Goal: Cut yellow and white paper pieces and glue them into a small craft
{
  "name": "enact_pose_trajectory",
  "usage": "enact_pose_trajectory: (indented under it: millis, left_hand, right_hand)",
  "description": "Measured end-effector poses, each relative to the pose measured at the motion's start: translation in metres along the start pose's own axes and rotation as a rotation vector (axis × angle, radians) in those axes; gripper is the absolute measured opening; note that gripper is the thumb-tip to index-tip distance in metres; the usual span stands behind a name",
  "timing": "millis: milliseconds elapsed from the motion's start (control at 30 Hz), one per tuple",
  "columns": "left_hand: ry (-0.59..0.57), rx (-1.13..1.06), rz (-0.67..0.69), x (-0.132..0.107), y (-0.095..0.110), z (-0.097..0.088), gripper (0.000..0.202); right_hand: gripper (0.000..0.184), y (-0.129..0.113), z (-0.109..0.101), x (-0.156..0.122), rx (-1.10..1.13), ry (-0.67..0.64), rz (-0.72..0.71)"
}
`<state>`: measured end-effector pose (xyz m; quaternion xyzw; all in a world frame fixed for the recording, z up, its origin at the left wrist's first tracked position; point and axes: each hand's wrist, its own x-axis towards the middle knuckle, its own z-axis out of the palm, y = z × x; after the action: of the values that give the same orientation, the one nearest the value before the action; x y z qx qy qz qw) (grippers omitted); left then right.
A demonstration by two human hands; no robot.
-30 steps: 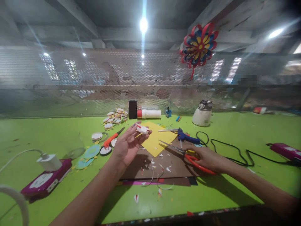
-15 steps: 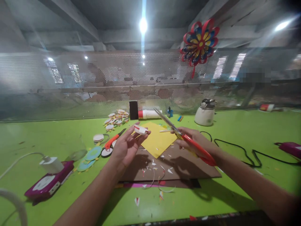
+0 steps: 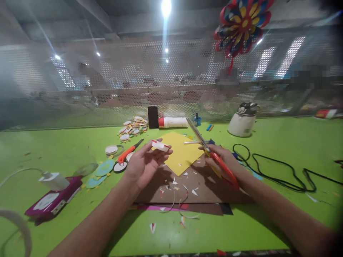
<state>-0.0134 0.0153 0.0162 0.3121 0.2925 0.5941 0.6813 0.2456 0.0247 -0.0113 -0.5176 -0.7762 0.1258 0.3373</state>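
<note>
My left hand [image 3: 144, 164] is raised above the table, its fingertips pinching a small white paper piece with red edges [image 3: 160, 145]. My right hand [image 3: 223, 160] grips red-handled scissors [image 3: 211, 153], whose blades point up and left, towards the far edge. Below both hands lie a yellow paper sheet [image 3: 182, 151] and a brown card sheet [image 3: 198, 187] strewn with small paper scraps.
On the green table [image 3: 53, 142] sit a pile of round paper discs [image 3: 132, 129], an orange-handled cutter [image 3: 130, 151], teal paper circles [image 3: 103, 169], a purple device [image 3: 52, 200], a white tube [image 3: 173, 122], a white pot [image 3: 242, 121] and a black cable [image 3: 278, 169]. A paper flower [image 3: 241, 25] hangs on the mesh screen.
My right hand picked the scissors up from the table and lifted them, blades pointing up-left. The left hand kept holding the white piece. The view tilted slightly downward.
</note>
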Motion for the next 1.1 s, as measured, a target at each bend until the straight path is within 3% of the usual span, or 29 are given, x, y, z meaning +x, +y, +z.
enact_pose_trajectory:
  millis: [133,267,433,533,700,833,1000,1100]
  left_hand:
    - [-0.013,0.014,0.026,-0.003,-0.001,0.0,0.031]
    - [-0.059,0.007,0.051,-0.005,-0.002,-0.002,0.038]
    - [-0.097,-0.013,0.08,-0.005,-0.002,-0.003,0.038]
    - [-0.091,-0.019,0.087,-0.003,-0.003,-0.005,0.035]
    - [-0.102,-0.012,0.085,0.001,-0.005,-0.007,0.034]
    - [-0.105,0.008,0.093,0.002,-0.005,-0.01,0.038]
    - [-0.08,0.036,0.112,0.005,-0.003,-0.011,0.039]
    - [-0.064,0.036,0.126,0.006,-0.003,-0.012,0.038]
  right_hand:
    - [0.041,-0.007,-0.002,-0.001,-0.015,-0.012,0.04]
    - [0.035,-0.012,-0.001,-0.005,-0.167,-0.15,0.131]
    - [0.039,-0.011,-0.003,-0.005,-0.365,-0.316,0.117]
    - [0.044,-0.006,-0.003,-0.003,-0.397,-0.348,0.115]
    - [0.037,0.002,-0.005,-0.001,-0.431,-0.403,0.076]
    - [0.042,-0.001,-0.008,-0.004,-0.494,-0.415,0.046]
    - [0.032,-0.008,-0.012,-0.01,-0.6,-0.369,0.03]
    - [0.032,-0.009,-0.015,-0.008,-0.585,-0.283,0.024]
